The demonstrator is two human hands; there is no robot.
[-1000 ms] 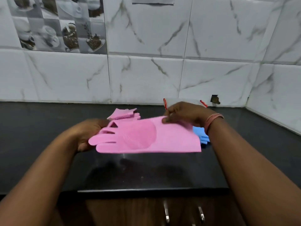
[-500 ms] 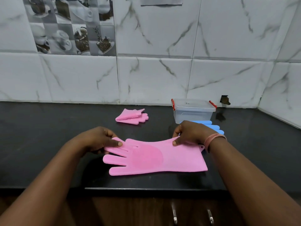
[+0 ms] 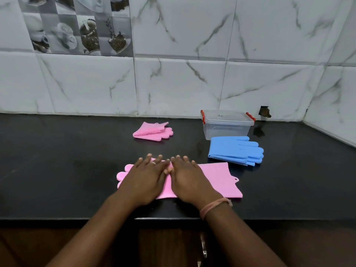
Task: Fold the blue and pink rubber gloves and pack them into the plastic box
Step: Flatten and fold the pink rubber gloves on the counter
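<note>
A pink rubber glove (image 3: 217,178) lies flat on the black counter (image 3: 57,160), fingers to the left, cuff to the right. My left hand (image 3: 146,178) and my right hand (image 3: 187,180) rest side by side, palms down, on its middle, fingers spread. A second pink glove (image 3: 152,131) lies folded farther back. The blue gloves (image 3: 235,150) lie stacked to the right, in front of the clear plastic box (image 3: 227,125), whose lid with red latches is on.
White marble-look tiles form the wall behind and at the right corner. The counter's front edge runs just below my wrists, with wooden cabinet fronts and a metal handle (image 3: 204,247) underneath. A dark hole in the wall (image 3: 264,111) sits right of the box.
The pink glove went from held in the air to lying flat on the counter. Both hands let go of its ends and moved onto its middle, palms down.
</note>
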